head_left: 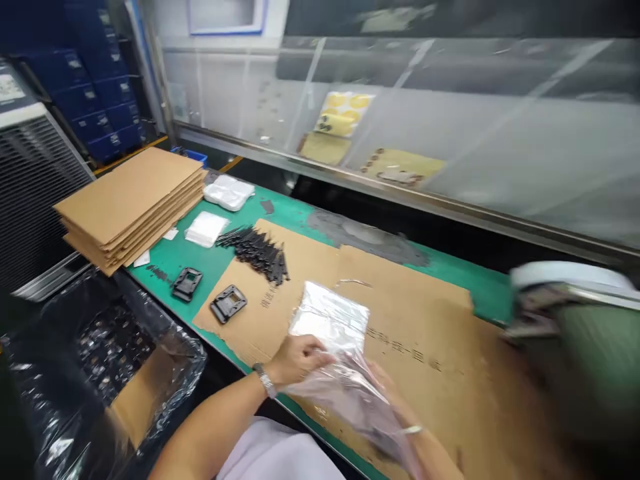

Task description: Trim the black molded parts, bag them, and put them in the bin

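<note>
My left hand [299,360] is closed, its thumb and fingers pinching the edge of a clear plastic bag [345,393]. The thin film runs across to my right hand [383,381] and drapes over that wrist and forearm. Film and blur hide the right fingers, so I cannot tell how they are set or whether the hand is inside the bag. Just beyond both hands, a flat stack of shiny clear bags [330,312] lies on the cardboard sheet [415,313]. To the left of it are two black plastic frame-shaped parts [229,304] [187,284].
Black thin rods [257,253] lie heaped behind the frames. White packets [206,229] and stacked cardboard [133,193] stand at the left of the green table [173,250]. A black-lined box [115,353] of small parts is lower left. A blurred machine [575,333] stands right.
</note>
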